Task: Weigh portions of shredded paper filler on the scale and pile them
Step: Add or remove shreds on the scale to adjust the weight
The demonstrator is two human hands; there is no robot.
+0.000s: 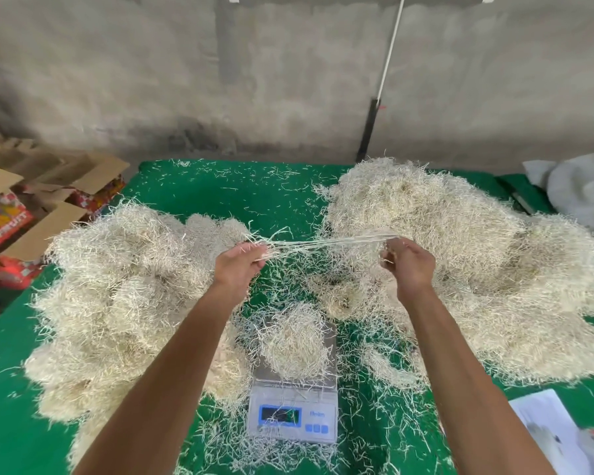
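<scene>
A small grey digital scale (293, 418) sits on the green mat near me, with a clump of pale shredded paper (294, 341) on its pan. A big heap of shreds (117, 303) lies to the left and a larger one (460, 269) to the right. Above the scale, my left hand (239, 265) and my right hand (408, 264) each pinch one end of a thin bundle of strands (323, 242), stretched taut between them.
The green mat (227, 190) is littered with loose shreds. Open cardboard boxes (21, 207) with red packets stand at the left edge. A grey cloth (576, 190) lies far right, printed paper (556, 437) at the near right. A concrete wall rises behind.
</scene>
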